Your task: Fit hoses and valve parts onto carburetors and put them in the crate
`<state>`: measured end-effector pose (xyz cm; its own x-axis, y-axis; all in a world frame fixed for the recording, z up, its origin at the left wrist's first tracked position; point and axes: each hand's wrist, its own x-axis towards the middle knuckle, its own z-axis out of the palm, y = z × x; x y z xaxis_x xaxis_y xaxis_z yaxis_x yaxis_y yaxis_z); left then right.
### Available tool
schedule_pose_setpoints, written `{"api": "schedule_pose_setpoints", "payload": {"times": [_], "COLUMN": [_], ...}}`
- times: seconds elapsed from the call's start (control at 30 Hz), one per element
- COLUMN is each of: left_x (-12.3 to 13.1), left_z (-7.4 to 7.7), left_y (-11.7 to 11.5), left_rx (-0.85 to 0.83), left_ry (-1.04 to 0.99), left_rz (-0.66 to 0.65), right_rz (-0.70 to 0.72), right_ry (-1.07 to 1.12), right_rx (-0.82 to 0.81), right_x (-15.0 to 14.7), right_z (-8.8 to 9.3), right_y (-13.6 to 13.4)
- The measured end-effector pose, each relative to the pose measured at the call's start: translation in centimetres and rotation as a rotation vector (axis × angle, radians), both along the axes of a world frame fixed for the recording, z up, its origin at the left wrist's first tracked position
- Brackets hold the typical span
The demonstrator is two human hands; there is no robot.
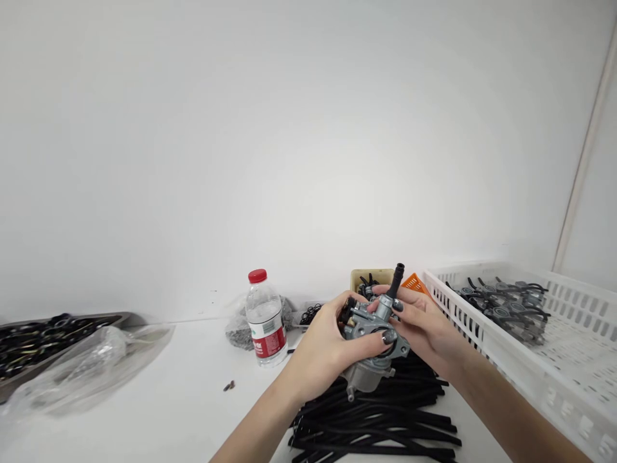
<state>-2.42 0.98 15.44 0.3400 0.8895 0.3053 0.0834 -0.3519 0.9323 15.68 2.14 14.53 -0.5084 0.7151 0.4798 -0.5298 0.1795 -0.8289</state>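
Both my hands hold a grey metal carburetor [373, 344] above a pile of black rubber hoses [380, 418]. My left hand [328, 347] wraps round its left side, thumb across the front. My right hand [424, 325] grips it from the right, fingers curled near a black hose stub [398, 276] that sticks up from the top.
A white plastic crate [554, 373] with several finished carburetors stands at the right. A water bottle with a red cap [263, 318], a bag of small parts [238, 328], a tan box [369, 278], an orange item [414, 281], a tray of black rings [43, 341] and a clear bag [91, 363] lie on the white table.
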Motion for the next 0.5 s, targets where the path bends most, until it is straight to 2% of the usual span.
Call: {"api": "schedule_pose_setpoints", "payload": {"times": [0.1, 0.2, 0.3, 0.5], "left_x": [-0.14, -0.20, -0.14, 0.17], "left_z": [-0.04, -0.01, 0.07, 0.20], "left_y": [0.10, 0.12, 0.13, 0.03], "left_rx": [-0.004, -0.024, -0.023, -0.016], "left_ry": [-0.020, -0.032, -0.036, 0.056], "left_rz": [-0.013, -0.019, -0.015, 0.045], "right_rz": [0.025, 0.034, 0.019, -0.034], "right_ry": [0.042, 0.086, 0.064, 0.024], "right_rx": [0.033, -0.005, -0.066, -0.065], "right_x": [0.01, 0.07, 0.14, 0.15], "right_z": [0.19, 0.24, 0.19, -0.54], "right_y": [-0.03, -0.11, -0.19, 0.16]}}
